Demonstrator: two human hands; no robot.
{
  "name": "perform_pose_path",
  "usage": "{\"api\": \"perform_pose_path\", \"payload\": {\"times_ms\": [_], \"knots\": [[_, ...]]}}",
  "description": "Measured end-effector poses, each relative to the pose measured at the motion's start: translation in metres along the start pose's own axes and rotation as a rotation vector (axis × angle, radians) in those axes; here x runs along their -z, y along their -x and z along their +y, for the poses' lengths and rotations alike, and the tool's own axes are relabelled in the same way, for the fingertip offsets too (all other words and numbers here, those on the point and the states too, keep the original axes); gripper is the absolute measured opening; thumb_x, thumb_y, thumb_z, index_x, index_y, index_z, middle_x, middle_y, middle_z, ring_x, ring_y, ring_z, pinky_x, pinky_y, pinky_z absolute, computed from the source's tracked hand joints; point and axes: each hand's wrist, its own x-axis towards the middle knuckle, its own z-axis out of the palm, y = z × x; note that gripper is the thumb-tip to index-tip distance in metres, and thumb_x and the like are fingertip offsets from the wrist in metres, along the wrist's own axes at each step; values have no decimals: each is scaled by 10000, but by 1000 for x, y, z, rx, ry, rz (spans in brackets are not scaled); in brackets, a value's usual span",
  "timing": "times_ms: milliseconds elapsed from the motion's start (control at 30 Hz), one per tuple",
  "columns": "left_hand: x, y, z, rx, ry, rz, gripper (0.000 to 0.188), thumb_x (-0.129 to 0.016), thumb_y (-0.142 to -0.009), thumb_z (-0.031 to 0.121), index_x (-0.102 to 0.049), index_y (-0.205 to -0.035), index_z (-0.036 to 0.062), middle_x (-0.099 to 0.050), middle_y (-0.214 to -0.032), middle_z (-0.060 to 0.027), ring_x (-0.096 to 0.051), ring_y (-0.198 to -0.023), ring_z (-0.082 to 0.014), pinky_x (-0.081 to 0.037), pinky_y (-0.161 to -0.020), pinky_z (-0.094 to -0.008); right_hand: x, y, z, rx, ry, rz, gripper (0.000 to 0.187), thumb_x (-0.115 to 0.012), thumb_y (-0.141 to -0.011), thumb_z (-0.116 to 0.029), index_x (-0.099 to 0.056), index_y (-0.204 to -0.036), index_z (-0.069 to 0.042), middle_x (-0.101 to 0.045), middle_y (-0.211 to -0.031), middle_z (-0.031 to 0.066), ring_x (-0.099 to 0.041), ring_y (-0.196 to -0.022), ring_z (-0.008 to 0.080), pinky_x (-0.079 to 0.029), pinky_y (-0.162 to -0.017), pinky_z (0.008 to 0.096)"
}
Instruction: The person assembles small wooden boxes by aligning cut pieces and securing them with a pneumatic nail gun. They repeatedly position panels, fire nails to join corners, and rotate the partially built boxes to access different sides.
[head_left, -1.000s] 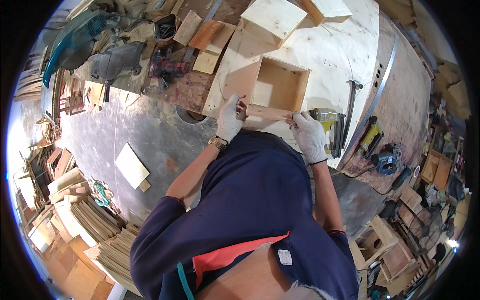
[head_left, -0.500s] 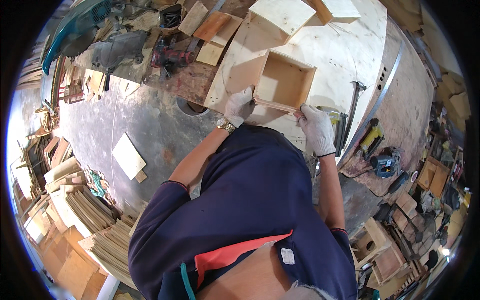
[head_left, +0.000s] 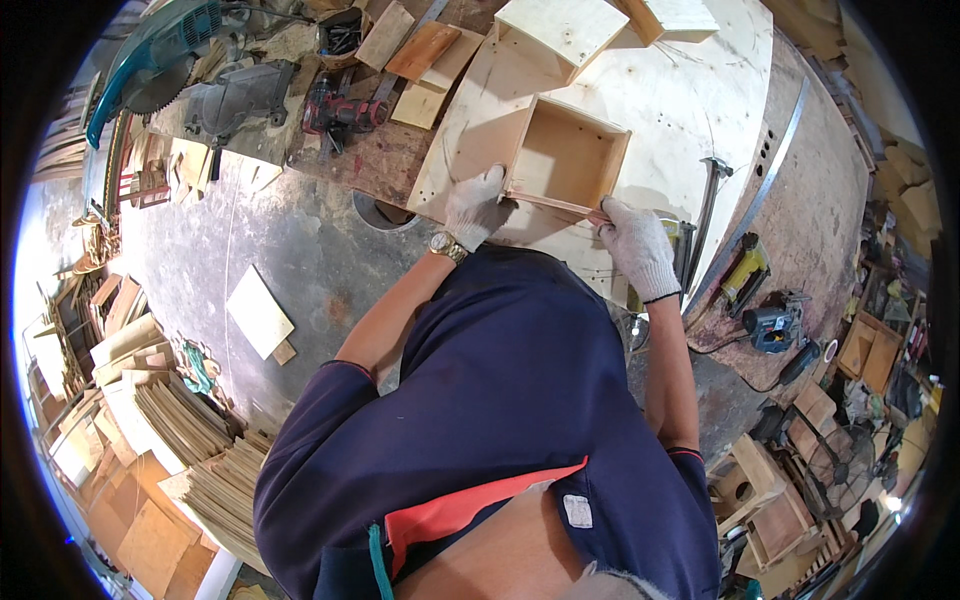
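An open-topped wooden box (head_left: 566, 156) of pale boards stands near the front edge of the plywood-topped table (head_left: 690, 120). At its near left corner is my left hand (head_left: 476, 203), in a white knit glove, with the fingers closed against the side. My right hand (head_left: 637, 243), gloved the same way, pinches the near right corner between thumb and fingers. A narrow board edge (head_left: 550, 202) runs along the box's near side between my hands. Just right of the right hand lies a yellow-and-black tool (head_left: 678, 240), partly hidden by that hand.
More wooden boxes (head_left: 560, 30) stand at the far side. A bar clamp (head_left: 708, 215) lies to the right, with a yellow nailer (head_left: 745, 272) and a blue jigsaw (head_left: 775, 325) beyond. A red drill (head_left: 343, 115) and a saw (head_left: 150, 75) with exposed blade are at left.
The board edge on the box's near side looks thinner and closer to the box than before. Both hands have shifted slightly and keep their places at the corners.
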Motion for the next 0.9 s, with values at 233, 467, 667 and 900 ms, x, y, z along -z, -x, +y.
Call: {"api": "perform_pose_path", "payload": {"times_ms": [233,467,667,900], "knots": [[14,3,5,-8,140,-20,374,-815,-874,165,-596,-1176,142,-734,-860,-140,-740,-827,-377,-573,-649,-454,-4,-1,22,53,-189,78,195,-669,-944,-212,-673,-1041,-43,-720,-876,249,-716,-862,447,-555,-746,529],[20,2,4,13,169,-81,278,-761,-929,177,-571,-1123,117,-741,-868,-130,-740,-809,-384,-566,-641,-464,7,-4,9,59,-44,12,205,-661,-968,-234,-657,-1014,-35,-724,-894,236,-712,-869,450,-551,-745,536],[13,-1,2,79,100,-118,306,-769,-897,150,-567,-1123,108,-753,-893,-152,-745,-819,-384,-576,-651,-463,8,5,1,87,10,40,218,-658,-975,-256,-620,-998,-42,-718,-880,228,-715,-857,438,-553,-747,547],[21,0,12,96,77,-103,390,-807,-835,126,-577,-1148,98,-750,-886,-159,-752,-829,-367,-574,-664,-455,-20,30,6,66,-34,70,197,-676,-958,-235,-619,-968,-46,-700,-878,233,-702,-866,435,-529,-729,538]]}}
